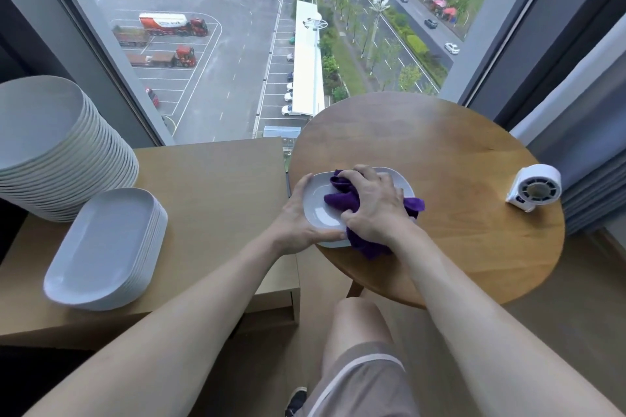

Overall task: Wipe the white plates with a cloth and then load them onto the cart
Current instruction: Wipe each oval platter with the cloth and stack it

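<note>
Plate (318,203) white; cloth (342,200) purple; round table (440,159) tan wood.

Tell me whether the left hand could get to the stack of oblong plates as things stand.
Probably yes. The stack of oblong plates sits uncovered on the cabinet, on the left hand's side, with nothing between. That hand would first have to release the plate it steadies.

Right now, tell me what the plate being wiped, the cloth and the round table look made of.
White oblong plate: glazed ceramic or melamine, glossy highlights. Purple cloth: soft fuzzy fabric, probably microfibre. Round table: light wood or veneer, visible grain, satin sheen.
</note>
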Demonstrator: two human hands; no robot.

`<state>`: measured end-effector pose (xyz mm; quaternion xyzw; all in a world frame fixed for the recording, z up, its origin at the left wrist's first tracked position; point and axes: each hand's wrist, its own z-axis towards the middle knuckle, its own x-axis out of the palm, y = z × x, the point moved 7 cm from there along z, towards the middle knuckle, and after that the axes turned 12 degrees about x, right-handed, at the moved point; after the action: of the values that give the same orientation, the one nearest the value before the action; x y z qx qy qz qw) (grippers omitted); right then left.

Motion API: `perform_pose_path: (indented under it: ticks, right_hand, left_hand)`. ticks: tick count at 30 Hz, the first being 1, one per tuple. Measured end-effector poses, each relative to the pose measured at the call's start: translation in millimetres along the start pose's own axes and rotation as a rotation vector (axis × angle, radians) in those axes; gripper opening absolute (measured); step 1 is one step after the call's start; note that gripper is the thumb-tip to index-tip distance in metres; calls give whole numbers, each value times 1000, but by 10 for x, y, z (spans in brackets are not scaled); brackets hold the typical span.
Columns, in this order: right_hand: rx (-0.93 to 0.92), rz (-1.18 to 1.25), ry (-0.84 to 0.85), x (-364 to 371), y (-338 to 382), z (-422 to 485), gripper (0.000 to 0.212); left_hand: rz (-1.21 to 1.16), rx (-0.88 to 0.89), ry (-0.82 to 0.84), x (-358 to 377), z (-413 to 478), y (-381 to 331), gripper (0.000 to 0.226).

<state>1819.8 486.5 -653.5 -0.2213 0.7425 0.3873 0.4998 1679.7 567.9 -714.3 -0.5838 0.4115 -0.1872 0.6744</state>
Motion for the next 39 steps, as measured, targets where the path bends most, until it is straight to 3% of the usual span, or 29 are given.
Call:
perform_pose_path:
  ticks: [8,12,20,28,35,39]
  right_hand:
    - [-207,-87,298,43,446,-2,82]
    - [-287,-112,384,14,396,-146,69]
    - [-236,-99,289,-95,58,-332,66]
    - [-5,-156,198,-418,-574,-66,65]
    - [92,-156,110,-335,-402,273,51]
    - [11,-204,76,-232,-147,325,50]
  left_hand:
    - [-27,-6,20,20,38,16,133]
    - [-27,-42,14,0,7,21,135]
    - [32,-24,-18,-15,-45,-48,128]
    - [33,-45,9,-22,-38,-24,127]
    - [28,-63,45,4,-4,8,128]
    - [40,-68,35,18,-14,19,130]
